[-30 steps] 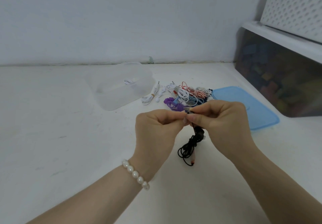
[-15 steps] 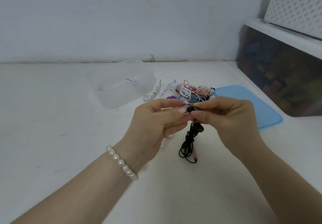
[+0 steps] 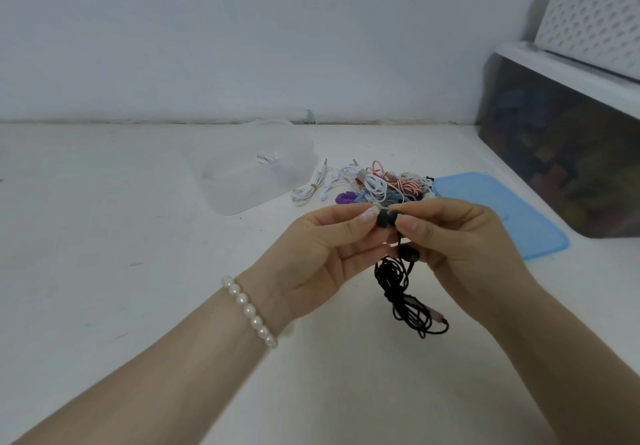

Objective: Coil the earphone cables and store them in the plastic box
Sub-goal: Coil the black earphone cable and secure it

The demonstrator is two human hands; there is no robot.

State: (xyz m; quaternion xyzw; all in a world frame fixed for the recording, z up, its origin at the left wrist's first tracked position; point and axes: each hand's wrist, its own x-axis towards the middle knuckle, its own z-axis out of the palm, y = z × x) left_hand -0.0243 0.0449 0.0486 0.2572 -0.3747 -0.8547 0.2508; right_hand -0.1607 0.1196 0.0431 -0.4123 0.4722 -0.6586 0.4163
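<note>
Both hands meet above the white table around a black earphone cable (image 3: 403, 292). My left hand (image 3: 325, 254), palm turned up, pinches one black earbud at its fingertips. My right hand (image 3: 460, 240) pinches the same earbud end from the right; a second earbud hangs just below its fingers. The rest of the black cable dangles in a loose tangle under the hands. A clear plastic box (image 3: 252, 171) stands open at the back left with one white coiled cable inside. A pile of coloured earphone cables (image 3: 377, 185) lies beside it.
The box's blue lid (image 3: 498, 212) lies flat to the right of the pile. A large dark storage bin (image 3: 568, 153) with a white lid stands at the far right, a perforated white basket (image 3: 595, 18) on top. A wall bounds the table's back.
My left hand has turned palm up and its fingers have spread a little. The hands stay together on the earbud; the black tangle hangs lower and looser.
</note>
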